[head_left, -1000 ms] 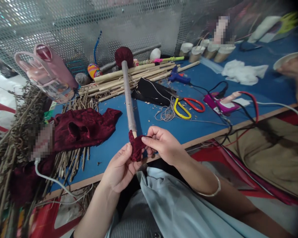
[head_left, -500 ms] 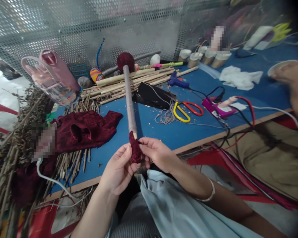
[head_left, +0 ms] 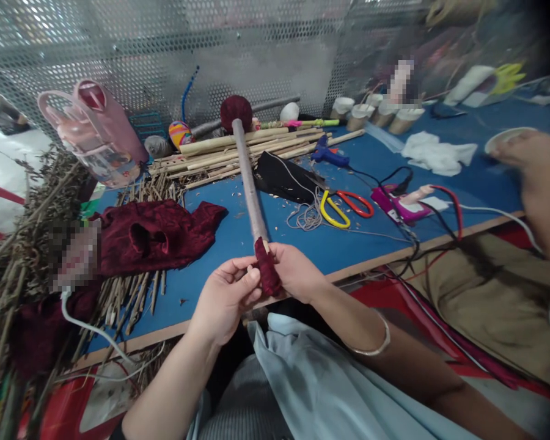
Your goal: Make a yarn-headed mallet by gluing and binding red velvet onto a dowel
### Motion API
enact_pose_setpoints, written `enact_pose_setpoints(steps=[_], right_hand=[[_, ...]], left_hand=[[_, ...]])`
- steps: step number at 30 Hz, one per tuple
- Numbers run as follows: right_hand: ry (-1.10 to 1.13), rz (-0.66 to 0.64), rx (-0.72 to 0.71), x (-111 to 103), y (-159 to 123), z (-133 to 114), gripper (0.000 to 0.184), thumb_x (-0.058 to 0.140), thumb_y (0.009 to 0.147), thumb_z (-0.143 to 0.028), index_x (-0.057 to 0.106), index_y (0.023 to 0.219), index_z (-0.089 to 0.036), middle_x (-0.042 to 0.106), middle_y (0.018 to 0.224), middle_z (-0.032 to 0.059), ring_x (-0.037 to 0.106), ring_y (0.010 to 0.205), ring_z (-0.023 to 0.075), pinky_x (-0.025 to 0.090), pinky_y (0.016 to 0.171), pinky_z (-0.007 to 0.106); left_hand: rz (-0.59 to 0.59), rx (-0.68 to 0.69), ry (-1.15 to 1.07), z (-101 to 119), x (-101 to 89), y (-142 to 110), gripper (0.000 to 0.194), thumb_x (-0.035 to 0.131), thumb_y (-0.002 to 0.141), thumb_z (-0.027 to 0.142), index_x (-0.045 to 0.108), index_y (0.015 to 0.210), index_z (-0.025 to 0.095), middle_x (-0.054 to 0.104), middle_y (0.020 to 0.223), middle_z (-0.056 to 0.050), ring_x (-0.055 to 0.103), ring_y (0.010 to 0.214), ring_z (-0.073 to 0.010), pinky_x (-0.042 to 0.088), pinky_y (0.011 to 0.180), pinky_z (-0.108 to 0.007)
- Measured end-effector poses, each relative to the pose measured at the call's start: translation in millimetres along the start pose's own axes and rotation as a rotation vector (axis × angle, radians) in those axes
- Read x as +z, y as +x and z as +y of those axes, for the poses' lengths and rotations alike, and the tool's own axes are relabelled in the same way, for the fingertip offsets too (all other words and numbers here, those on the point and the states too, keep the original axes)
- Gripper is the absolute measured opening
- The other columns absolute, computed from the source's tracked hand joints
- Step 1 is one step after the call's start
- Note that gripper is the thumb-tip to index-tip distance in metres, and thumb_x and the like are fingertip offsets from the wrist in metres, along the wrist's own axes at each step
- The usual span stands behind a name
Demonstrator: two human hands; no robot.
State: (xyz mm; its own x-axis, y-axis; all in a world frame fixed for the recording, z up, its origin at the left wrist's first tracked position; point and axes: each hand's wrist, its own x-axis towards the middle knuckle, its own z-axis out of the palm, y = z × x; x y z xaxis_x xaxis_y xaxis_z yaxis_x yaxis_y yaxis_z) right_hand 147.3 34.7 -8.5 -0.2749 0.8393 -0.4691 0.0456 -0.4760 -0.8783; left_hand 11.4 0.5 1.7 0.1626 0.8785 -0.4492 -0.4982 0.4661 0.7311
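A long stick [head_left: 246, 174] covered in grey material points away from me, with a dark red ball [head_left: 236, 114] at its far end. Dark red cloth [head_left: 266, 269] wraps its near end, and a bit of pale wood shows at the cloth's upper edge. My right hand [head_left: 297, 273] grips this wrapped end from the right, its fingers partly hidden behind it. From the left, my left hand [head_left: 229, 292] pinches at the cloth's side with thumb and fingers. More dark red velvety fabric [head_left: 153, 238] lies on the table to the left.
Yellow-and-red-handled scissors [head_left: 343, 208], grey cord [head_left: 306, 217], black cloth [head_left: 284, 177] and a blue glue gun [head_left: 329, 153] lie right of the stick. Wooden sticks [head_left: 229, 150] lie behind. Dried stalks and a pink bottle [head_left: 91, 146] stand left. Another person's hand [head_left: 522, 150] holds a bowl at right.
The wrapped near end has shifted right and turned slightly. My right hand has moved round behind it, and my left thumb has moved lower, beside the cloth.
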Motion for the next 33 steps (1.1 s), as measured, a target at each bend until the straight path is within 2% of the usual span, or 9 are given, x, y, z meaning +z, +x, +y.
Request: enact_pose_setpoints(steps=[4,9,12,15,17,22,26,30,33], right_hand=[[-0.010,-0.015,-0.116,-0.9,-4.1,0.5,0.030,0.075,0.059,-0.030,0.051,0.069,-0.016,0.053,0.052,-0.0048,0.045,0.042,0.0059,0.034,0.038,0.016],[-0.288,0.006,-0.302,-17.2,-20.8,-2.7,0.014,0.065,0.069,-0.019,0.055,0.078,-0.017,0.058,0.066,-0.0019,0.051,0.056,0.0085,0.039,0.048,0.017],[-0.374,0.028,-0.285,-30.5,-25.9,-10.0,0.024,0.059,0.070,-0.014,0.055,0.093,-0.019,0.058,0.069,-0.0021,0.051,0.057,0.0092,0.041,0.048,0.018],[-0.167,0.100,-0.202,-33.5,-14.3,-20.3,0.033,0.053,0.076,-0.020,0.048,0.109,-0.021,0.060,0.081,0.0012,0.055,0.061,0.0114,0.044,0.046,0.020],[-0.064,0.078,-0.161,-25.9,0.0,-25.0,0.033,0.054,0.078,-0.029,0.047,0.109,-0.019,0.061,0.082,0.0031,0.056,0.062,0.0128,0.043,0.045,0.022],[0.024,0.002,-0.266,8.0,16.7,-20.6,0.026,0.059,0.071,-0.021,0.049,0.094,-0.018,0.051,0.057,-0.0055,0.044,0.050,0.0082,0.033,0.047,0.019],[0.257,-0.228,-0.300,22.1,10.4,-10.2,0.023,0.051,0.072,-0.019,0.045,0.094,-0.019,0.047,0.053,-0.0076,0.039,0.048,0.0072,0.029,0.047,0.019],[0.320,-0.411,-0.247,24.0,23.4,-6.6,0.022,0.051,0.069,-0.022,0.047,0.091,-0.018,0.047,0.054,-0.0065,0.040,0.047,0.0075,0.029,0.045,0.018],[0.227,-0.392,-0.119,23.3,36.1,-9.8,0.019,0.050,0.070,-0.021,0.047,0.088,-0.019,0.049,0.057,-0.0056,0.039,0.042,0.0064,0.023,0.037,0.017]], left_hand=[[0.055,0.090,0.083,-8.1,3.8,1.8,0.034,0.084,0.057,0.029,0.069,0.084,0.013,0.063,0.060,0.003,0.054,0.046,-0.0021,0.047,0.049,-0.012],[0.115,0.149,0.296,-11.8,2.9,2.0,0.025,0.077,0.065,0.032,0.071,0.081,0.014,0.068,0.062,0.000,0.054,0.047,-0.0045,0.045,0.047,-0.014],[0.210,0.310,0.450,-15.5,1.2,2.1,0.017,0.073,0.068,0.028,0.072,0.079,0.015,0.071,0.069,-0.001,0.060,0.057,-0.0076,0.048,0.055,-0.016],[0.296,0.434,0.581,-21.7,-0.5,3.4,0.013,0.067,0.073,0.026,0.070,0.080,0.016,0.072,0.070,-0.001,0.061,0.058,-0.0090,0.049,0.056,-0.018],[0.288,0.483,0.686,-25.5,-1.1,4.3,0.012,0.063,0.076,0.025,0.069,0.082,0.016,0.071,0.069,-0.001,0.061,0.056,-0.0099,0.049,0.055,-0.020],[0.292,0.753,0.935,-30.0,-7.2,-7.6,0.011,0.061,0.079,0.019,0.068,0.086,0.019,0.071,0.076,0.000,0.064,0.064,-0.0109,0.051,0.065,-0.022],[0.303,0.941,0.892,-32.8,-18.2,-26.7,0.014,0.064,0.076,0.015,0.065,0.090,0.021,0.069,0.078,0.002,0.063,0.066,-0.0100,0.051,0.064,-0.020],[0.387,0.944,0.808,-30.5,-21.2,-30.1,0.016,0.066,0.075,0.014,0.062,0.089,0.019,0.067,0.076,0.002,0.062,0.063,-0.0089,0.050,0.060,-0.018],[0.398,0.799,0.737,-23.2,-18.2,-25.1,0.016,0.066,0.075,0.018,0.061,0.090,0.018,0.066,0.074,0.001,0.062,0.064,-0.0085,0.050,0.062,-0.018]])
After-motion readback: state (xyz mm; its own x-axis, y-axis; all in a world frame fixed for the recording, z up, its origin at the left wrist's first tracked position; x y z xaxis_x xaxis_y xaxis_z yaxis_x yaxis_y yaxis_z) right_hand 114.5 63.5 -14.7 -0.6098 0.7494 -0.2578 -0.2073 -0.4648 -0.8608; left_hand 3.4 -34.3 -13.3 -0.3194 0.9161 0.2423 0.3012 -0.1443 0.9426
